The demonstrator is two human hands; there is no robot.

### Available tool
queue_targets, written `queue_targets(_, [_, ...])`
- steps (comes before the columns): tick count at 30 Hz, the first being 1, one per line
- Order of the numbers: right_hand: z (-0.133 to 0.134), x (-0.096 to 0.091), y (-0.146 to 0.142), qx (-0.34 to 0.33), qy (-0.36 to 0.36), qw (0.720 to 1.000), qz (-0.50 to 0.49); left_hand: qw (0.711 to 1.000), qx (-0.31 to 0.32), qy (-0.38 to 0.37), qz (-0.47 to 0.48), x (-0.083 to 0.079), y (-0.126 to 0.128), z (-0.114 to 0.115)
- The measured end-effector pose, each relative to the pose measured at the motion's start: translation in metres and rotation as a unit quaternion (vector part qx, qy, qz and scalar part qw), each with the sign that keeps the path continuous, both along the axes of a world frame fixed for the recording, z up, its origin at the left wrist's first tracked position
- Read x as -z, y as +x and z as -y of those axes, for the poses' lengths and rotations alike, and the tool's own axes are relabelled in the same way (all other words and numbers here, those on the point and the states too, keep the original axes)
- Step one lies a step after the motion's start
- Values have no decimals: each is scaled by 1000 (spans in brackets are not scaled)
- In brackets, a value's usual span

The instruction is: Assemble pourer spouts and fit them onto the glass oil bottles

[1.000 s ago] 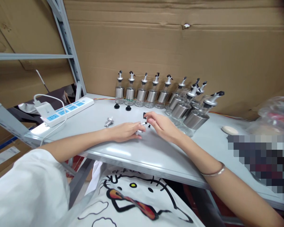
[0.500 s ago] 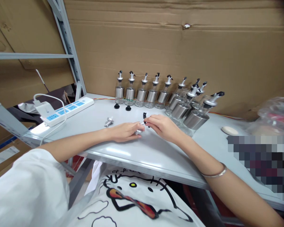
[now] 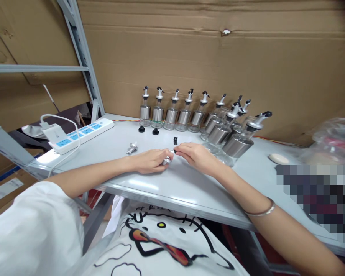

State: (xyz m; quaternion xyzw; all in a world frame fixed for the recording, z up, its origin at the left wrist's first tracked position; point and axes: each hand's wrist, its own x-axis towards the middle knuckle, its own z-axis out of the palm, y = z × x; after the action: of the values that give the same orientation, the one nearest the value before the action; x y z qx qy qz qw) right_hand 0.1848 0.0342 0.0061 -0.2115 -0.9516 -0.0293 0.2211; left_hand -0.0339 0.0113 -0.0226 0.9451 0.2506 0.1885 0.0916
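Note:
My left hand (image 3: 154,161) is closed round a silver pourer spout (image 3: 167,160), whose thin tip points right. At that tip, the fingers of my right hand (image 3: 193,154) pinch a small black flap cap (image 3: 175,151), mostly hidden by the fingertips. Just beyond my hands lies another small black cap piece (image 3: 175,140). A second silver pourer spout (image 3: 132,148) rests on the table to the left of my left hand. Two black stoppers (image 3: 155,131) sit farther back, in front of the bottles.
Several glass-and-steel oil bottles (image 3: 171,116) with pourers stand along the back and right. A white power strip (image 3: 83,135) with a plugged-in cable lies at left. To the right are an off-white oval object (image 3: 278,158) and a clear plastic bag (image 3: 333,140).
My left fingers have curled in more round the spout. My right hand has shifted slightly down, its fingertips still at the spout's tip.

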Motion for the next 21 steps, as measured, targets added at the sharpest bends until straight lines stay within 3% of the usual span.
queue_targets(10, [-1, 7, -3, -16, -49, 998, -33, 1000, -6, 10, -10, 1, -2, 1])
queue_targets(17, [3, 3, -5, 22, 3, 998, 54, 999, -12, 20, -32, 0, -2, 1])
queue_targets(21, [7, 2, -6, 47, 32, 997, 46, 1000, -5, 14, -5, -1, -2, 1])
